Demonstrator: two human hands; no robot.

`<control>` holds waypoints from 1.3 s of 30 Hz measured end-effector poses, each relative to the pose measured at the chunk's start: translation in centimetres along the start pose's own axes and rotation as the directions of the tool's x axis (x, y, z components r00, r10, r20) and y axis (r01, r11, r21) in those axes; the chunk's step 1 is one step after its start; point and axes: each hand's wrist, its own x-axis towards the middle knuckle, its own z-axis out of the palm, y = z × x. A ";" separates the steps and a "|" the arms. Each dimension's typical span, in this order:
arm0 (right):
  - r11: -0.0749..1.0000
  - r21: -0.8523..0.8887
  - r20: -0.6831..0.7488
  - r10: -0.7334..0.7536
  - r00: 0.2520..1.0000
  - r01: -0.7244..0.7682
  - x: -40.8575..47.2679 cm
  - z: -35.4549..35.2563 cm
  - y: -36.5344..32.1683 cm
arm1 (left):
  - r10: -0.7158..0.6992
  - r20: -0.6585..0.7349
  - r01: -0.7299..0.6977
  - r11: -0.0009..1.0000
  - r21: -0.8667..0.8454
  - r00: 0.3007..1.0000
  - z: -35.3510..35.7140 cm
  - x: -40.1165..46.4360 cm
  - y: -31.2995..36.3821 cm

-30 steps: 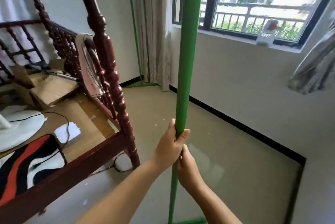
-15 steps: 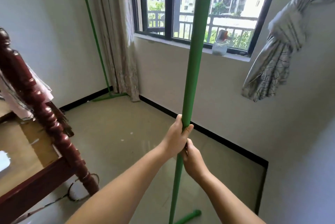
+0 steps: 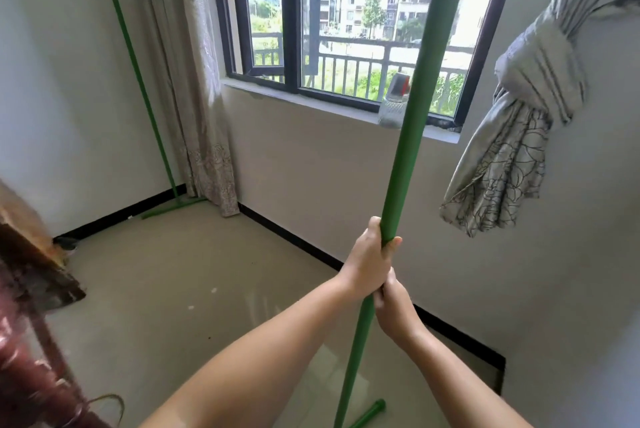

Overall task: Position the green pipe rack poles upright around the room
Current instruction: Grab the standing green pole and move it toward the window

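Note:
A tall green pipe pole (image 3: 412,109) stands close to upright in front of me, leaning a little to the right toward its top. A green foot bar (image 3: 371,414) at its base lies on the floor. My left hand (image 3: 370,259) grips the pole at mid-height. Just below it, my right hand (image 3: 393,306) is wrapped around the same pole. A second green pole (image 3: 138,81) with a floor foot stands upright in the far left corner beside the curtain, and a green crossbar runs from its top.
A dark wooden bed frame (image 3: 31,306) fills the left edge. The window wall is ahead, with a jar (image 3: 394,105) on the sill. A knotted grey curtain (image 3: 512,137) hangs at right, a beige curtain (image 3: 194,81) at left. Tiled floor (image 3: 180,289) lies between.
My view has swung right and up, so the bed has slid out to the left and more window shows. Both hands keep their grip on the pole, which stays near upright.

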 end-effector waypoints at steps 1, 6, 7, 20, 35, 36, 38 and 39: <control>1.000 -0.004 -0.002 0.002 1.000 -0.002 1.5 -1.1 0.7 | 0.002 0.014 -0.002 1.000 0.004 1.000 1.0 1.8 0.0; 0.999 -0.007 -0.003 0.051 0.999 -0.051 8.8 -7.0 4.3 | -0.033 0.089 0.032 0.999 0.015 0.996 5.8 10.3 0.2; 0.999 -0.015 0.000 0.048 0.999 -0.048 10.2 -8.1 5.0 | -0.038 0.094 0.036 0.999 0.019 0.995 6.6 11.9 0.2; 0.994 -0.102 0.100 0.055 0.993 -0.045 28.9 -23.2 13.8 | -0.073 0.041 0.071 0.996 0.059 0.996 18.7 32.2 1.5; 0.999 0.000 0.119 0.034 0.992 -0.034 35.7 -29.2 16.4 | -0.019 -0.029 0.021 0.998 0.053 0.999 23.8 40.7 2.0; 1.000 -0.005 0.120 0.031 0.992 -0.031 35.6 -29.0 16.4 | -0.017 -0.034 0.019 0.998 0.054 0.999 23.7 40.6 1.9; 0.999 -0.034 0.119 0.033 0.992 -0.029 35.2 -28.7 16.3 | -0.015 -0.035 0.017 0.998 0.058 0.999 23.3 40.1 1.7; 0.999 -0.043 0.123 0.031 0.992 -0.026 34.9 -28.5 16.3 | -0.011 -0.030 0.013 0.998 0.065 0.999 23.0 39.7 1.6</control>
